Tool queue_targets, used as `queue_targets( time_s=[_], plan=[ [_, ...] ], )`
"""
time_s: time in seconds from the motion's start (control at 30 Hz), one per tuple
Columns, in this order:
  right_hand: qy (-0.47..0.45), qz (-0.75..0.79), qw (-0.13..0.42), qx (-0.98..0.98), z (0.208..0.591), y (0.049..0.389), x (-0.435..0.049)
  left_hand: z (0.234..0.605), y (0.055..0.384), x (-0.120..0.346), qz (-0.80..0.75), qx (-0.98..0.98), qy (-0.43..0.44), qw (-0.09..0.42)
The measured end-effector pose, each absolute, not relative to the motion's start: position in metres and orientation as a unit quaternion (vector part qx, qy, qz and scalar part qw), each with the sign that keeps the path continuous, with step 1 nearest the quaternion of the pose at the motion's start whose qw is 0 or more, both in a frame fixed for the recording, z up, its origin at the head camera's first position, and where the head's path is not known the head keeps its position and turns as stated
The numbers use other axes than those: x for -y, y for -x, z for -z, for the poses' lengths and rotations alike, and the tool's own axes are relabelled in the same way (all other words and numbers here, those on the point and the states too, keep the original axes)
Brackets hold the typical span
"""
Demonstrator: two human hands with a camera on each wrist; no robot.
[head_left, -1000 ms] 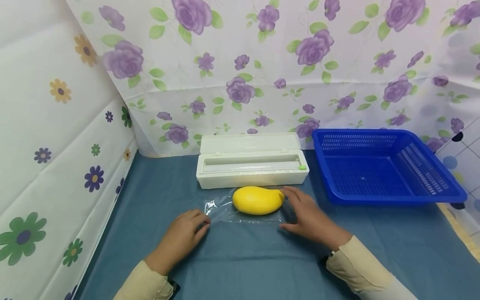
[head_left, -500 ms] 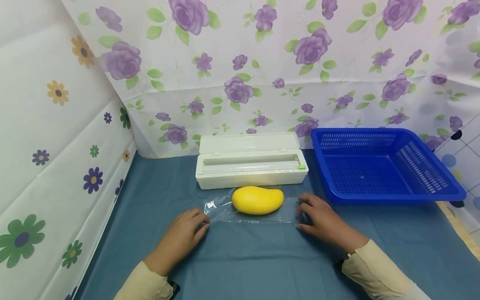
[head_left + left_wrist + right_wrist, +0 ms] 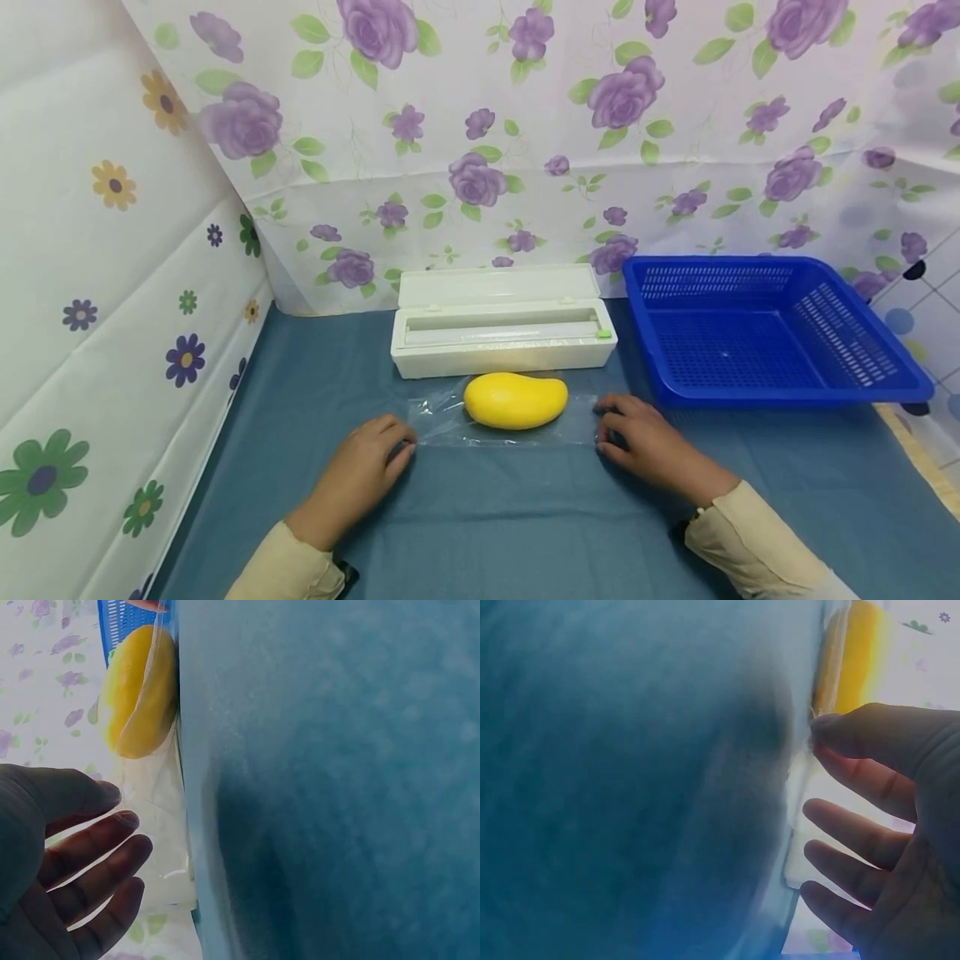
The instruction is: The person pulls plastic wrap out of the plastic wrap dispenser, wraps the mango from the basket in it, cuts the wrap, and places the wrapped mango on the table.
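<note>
A yellow mango (image 3: 515, 401) lies on a sheet of clear plastic film (image 3: 581, 421) on the blue-green cloth. My left hand (image 3: 362, 467) is at the film's left edge; in the left wrist view its fingers (image 3: 124, 859) are spread, with a gap between thumb and forefinger. At the film's right edge, my right hand (image 3: 648, 442) pinches the lower corner between thumb and forefinger, its other fingers (image 3: 855, 832) held apart. Behind the mango stands a white cling film dispenser (image 3: 504, 358), lid up, a roll inside.
A blue plastic basket (image 3: 795, 398) stands to the right of the dispenser. Flowered sheets hang at the back and along the left side. The blue-green cloth (image 3: 495, 533) covers the table, whose pale edge shows at the far right.
My right hand has moved right, from the mango's narrow end to the film's right edge. My left hand has barely shifted, and the mango has stayed in place.
</note>
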State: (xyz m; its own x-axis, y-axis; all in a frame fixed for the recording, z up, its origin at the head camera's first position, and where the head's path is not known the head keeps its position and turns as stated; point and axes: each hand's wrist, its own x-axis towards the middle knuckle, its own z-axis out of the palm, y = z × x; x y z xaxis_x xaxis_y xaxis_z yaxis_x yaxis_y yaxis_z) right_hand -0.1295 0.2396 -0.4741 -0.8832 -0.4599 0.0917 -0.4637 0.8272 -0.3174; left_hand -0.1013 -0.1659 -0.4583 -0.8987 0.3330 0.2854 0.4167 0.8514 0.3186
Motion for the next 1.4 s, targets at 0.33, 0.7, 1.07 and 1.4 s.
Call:
queue_targets(
  time_s=[0.33, 0.7, 1.07, 1.4],
  plan=[
    [-0.245, -0.184, 0.014, 0.952, 0.46, 0.135, -0.243, 0.453, 0.103, 0.165, 0.204, 0.953, 0.183, 0.132],
    [-0.258, -0.187, 0.032, 0.947, 0.452, 0.142, -0.24, 0.453, 0.105, 0.165, 0.212, 0.957, 0.157, 0.122],
    [-0.341, -0.166, 0.047, 0.924, 0.441, 0.139, -0.173, 0.45, 0.106, 0.164, 0.214, 0.956, 0.155, 0.129],
    [-0.347, -0.085, 0.065, 0.932, 0.451, 0.145, -0.132, 0.449, 0.108, 0.163, 0.221, 0.953, 0.157, 0.136]
  ],
)
